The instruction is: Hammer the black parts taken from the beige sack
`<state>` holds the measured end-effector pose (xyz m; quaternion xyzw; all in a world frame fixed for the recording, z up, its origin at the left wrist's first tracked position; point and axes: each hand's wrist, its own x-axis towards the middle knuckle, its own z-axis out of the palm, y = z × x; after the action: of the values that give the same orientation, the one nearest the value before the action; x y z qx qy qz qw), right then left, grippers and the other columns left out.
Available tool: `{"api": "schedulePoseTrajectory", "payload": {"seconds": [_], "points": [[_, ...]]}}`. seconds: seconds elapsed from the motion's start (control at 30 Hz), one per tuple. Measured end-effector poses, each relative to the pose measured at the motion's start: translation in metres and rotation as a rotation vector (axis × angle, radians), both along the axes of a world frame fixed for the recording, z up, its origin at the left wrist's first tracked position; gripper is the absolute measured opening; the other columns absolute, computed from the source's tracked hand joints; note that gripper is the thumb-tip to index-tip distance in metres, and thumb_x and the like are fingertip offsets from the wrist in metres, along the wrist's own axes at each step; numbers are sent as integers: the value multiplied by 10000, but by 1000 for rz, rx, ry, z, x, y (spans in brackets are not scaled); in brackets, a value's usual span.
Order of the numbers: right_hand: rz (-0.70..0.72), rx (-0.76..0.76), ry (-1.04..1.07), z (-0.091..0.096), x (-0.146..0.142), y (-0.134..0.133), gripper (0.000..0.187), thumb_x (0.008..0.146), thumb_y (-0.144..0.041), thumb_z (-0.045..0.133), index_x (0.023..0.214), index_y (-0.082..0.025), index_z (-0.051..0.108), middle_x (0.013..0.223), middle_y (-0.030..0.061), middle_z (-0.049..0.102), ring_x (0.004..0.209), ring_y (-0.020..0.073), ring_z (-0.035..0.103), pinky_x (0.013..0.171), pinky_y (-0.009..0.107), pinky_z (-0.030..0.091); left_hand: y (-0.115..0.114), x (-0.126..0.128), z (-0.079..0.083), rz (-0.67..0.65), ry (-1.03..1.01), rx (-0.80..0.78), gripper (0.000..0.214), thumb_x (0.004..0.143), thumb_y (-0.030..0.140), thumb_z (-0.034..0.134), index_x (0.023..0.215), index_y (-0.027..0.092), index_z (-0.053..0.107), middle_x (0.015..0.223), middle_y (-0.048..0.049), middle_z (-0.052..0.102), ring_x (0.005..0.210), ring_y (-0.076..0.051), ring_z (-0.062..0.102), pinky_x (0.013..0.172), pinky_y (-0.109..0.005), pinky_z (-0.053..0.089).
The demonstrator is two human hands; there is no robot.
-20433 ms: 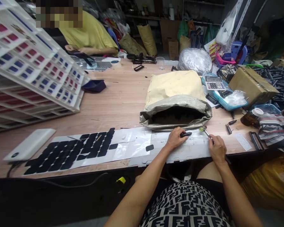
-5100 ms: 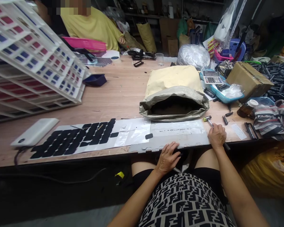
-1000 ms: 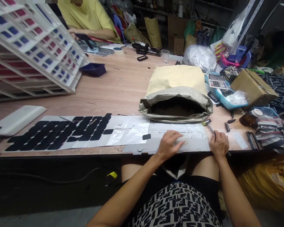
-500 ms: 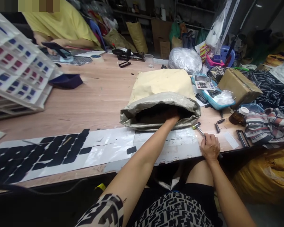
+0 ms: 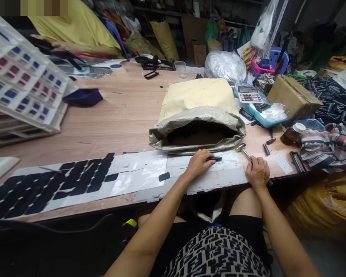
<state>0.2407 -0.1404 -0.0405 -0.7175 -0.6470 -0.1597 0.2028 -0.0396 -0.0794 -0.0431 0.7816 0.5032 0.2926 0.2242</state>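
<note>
My left hand [image 5: 200, 164] is closed on a small black cylindrical part [image 5: 213, 158], low over the white sheet [image 5: 202, 177] at the table's front edge. Just behind it lies a beige woven sack [image 5: 198, 96], its dark mouth open toward me; what is inside is too dark to make out. My right hand [image 5: 258, 172] is wrapped around the handle of a small hammer [image 5: 245, 152] with a yellowish tip on its head. That hammer rests by the sheet's right end.
Flat black rounded pieces [image 5: 83, 175] lie in rows at left, beside a leaning white plastic rack [image 5: 25, 84]. To the right are a blue basket with a calculator [image 5: 248, 94], a cardboard box [image 5: 294, 98], a brown jar [image 5: 291, 134] and a striped cloth [image 5: 325, 148]. A person in yellow [image 5: 80, 30] works opposite.
My left hand has come out of the sack's mouth toward me, now with a black part in its fingers. My right hand stays on the hammer.
</note>
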Motion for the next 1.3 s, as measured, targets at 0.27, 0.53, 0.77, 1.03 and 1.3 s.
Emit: {"api": "schedulePoseTrajectory", "payload": {"seconds": [0.27, 0.53, 0.77, 1.03, 1.3], "points": [[76, -17, 70, 7, 5, 0, 317, 928, -207, 510, 1176, -198, 706, 947, 99, 640, 872, 245, 511, 771, 360, 401, 1, 5, -15, 6, -56, 42, 206, 885, 303, 665, 1057, 232, 754, 937, -40, 641, 871, -198, 521, 846, -357, 461], [391, -8, 562, 26, -47, -36, 355, 1007, -291, 434, 1260, -208, 671, 1111, 108, 702, 1047, 229, 662, 942, 367, 535, 3, 4, -21, 16, -77, 74, 179, 864, 272, 692, 1014, 215, 772, 887, -36, 609, 874, -194, 518, 856, -347, 455], [474, -35, 538, 31, -67, -43, 353, 1006, -253, 439, 1266, -213, 674, 1070, 111, 707, 1026, 230, 671, 951, 375, 543, 4, 5, -19, 4, -85, 64, 163, 865, 272, 694, 999, 233, 779, 884, -35, 605, 883, -196, 520, 851, -347, 446], [486, -39, 520, 30, -74, -40, 332, 1005, -232, 453, 1248, -195, 676, 1063, 105, 708, 1003, 216, 673, 914, 352, 543, 3, 5, -18, 8, -123, 114, 111, 860, 233, 704, 946, 208, 769, 855, -34, 592, 853, -193, 508, 803, -334, 444], [465, -65, 447, 25, -72, -33, 309, 994, -226, 471, 1210, -187, 688, 1024, 88, 710, 951, 205, 666, 860, 322, 522, 4, 5, -17, 16, -135, 77, 94, 838, 234, 717, 914, 216, 770, 860, -35, 606, 864, -198, 523, 802, -341, 452]]}}
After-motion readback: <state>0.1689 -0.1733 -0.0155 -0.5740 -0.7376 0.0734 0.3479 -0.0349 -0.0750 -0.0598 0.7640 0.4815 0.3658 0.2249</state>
